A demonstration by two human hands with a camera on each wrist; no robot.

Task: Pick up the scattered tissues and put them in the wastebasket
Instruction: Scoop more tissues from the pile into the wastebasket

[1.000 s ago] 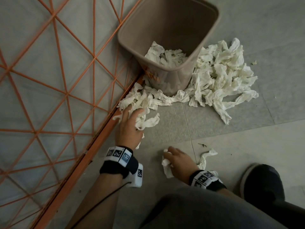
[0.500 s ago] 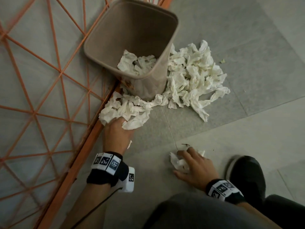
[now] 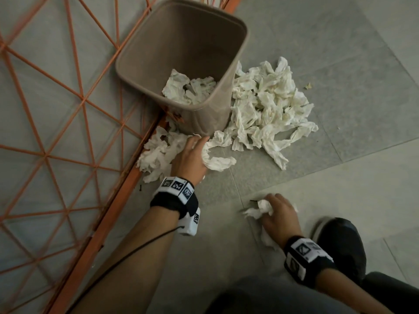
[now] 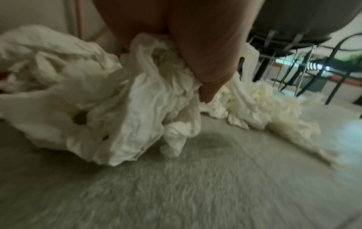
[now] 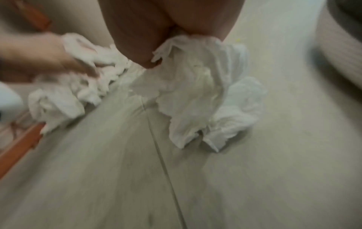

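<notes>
A tan wastebasket (image 3: 140, 53) stands at the top centre with some crumpled white tissues (image 3: 188, 89) inside. A large heap of tissues (image 3: 267, 105) lies on the floor to its right. My left hand (image 3: 192, 152) grips a bunch of tissues (image 3: 156, 155) just in front of the basket; in the left wrist view that bunch (image 4: 141, 108) hangs from my curled fingers (image 4: 211, 74). Lower right, my right hand (image 3: 278, 214) clutches a small wad of tissues (image 3: 260, 208), which dangles below the palm (image 5: 195, 86) in the right wrist view.
An orange wire lattice panel (image 3: 68, 123) with a thick orange frame bar (image 3: 118, 200) runs along the left. A dark shoe (image 3: 340, 243) and my knee (image 3: 283, 298) sit at the bottom right. Small scraps (image 3: 308, 86) dot the grey tiled floor (image 3: 340, 177).
My left hand has closed on the tissues in front of the basket and shifted right. My right hand has gathered its wad tighter. The head view has swung.
</notes>
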